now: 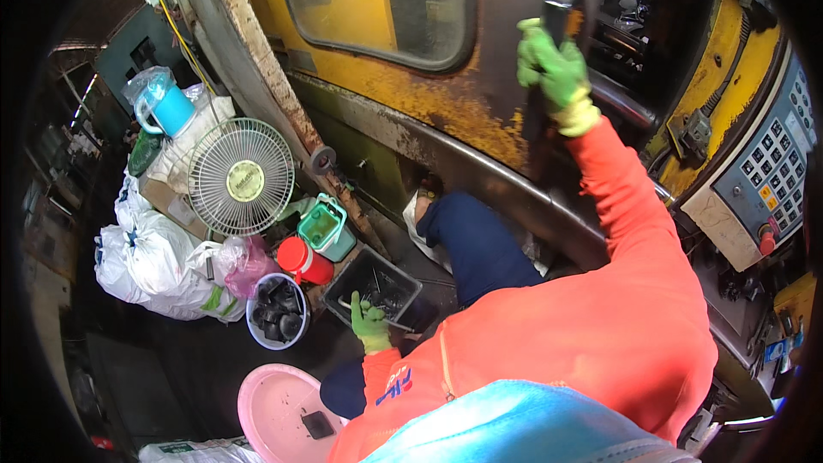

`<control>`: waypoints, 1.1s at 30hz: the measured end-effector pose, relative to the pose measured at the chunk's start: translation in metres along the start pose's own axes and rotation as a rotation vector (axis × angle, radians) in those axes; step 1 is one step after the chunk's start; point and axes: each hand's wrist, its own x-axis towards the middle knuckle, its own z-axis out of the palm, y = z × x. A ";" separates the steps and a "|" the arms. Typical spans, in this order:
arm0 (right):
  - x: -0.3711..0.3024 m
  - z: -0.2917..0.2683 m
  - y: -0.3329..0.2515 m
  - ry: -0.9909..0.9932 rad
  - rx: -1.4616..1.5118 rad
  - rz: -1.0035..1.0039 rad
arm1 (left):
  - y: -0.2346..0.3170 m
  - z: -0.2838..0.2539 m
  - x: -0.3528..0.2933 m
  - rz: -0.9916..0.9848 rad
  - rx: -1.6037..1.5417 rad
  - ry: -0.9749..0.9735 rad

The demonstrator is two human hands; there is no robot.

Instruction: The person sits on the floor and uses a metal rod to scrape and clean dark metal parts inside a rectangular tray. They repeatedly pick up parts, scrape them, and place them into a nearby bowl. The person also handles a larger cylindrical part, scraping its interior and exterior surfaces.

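With right fingers (535, 41) grips black handle (563, 5) of yellow door (410, 90); with curled left fingers (369, 315) clasps thin rod (400, 326) over near edge of black bin (401, 279).

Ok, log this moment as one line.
right green-gloved hand: grip around black blocky handle; left green-gloved hand: grip on thin pale rod, at black rectangular bin; pink round basin: dark piece inside
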 end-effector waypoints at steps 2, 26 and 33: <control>0.022 0.017 0.022 -0.052 -0.012 0.002 | 0.000 -0.010 -0.003 0.014 -0.039 0.029; 0.320 -0.284 0.076 0.639 -1.170 -0.210 | 0.072 0.169 -0.040 0.178 0.034 0.048; 0.359 -0.347 0.115 0.623 -1.336 -0.076 | 0.056 0.223 -0.054 0.166 0.143 0.031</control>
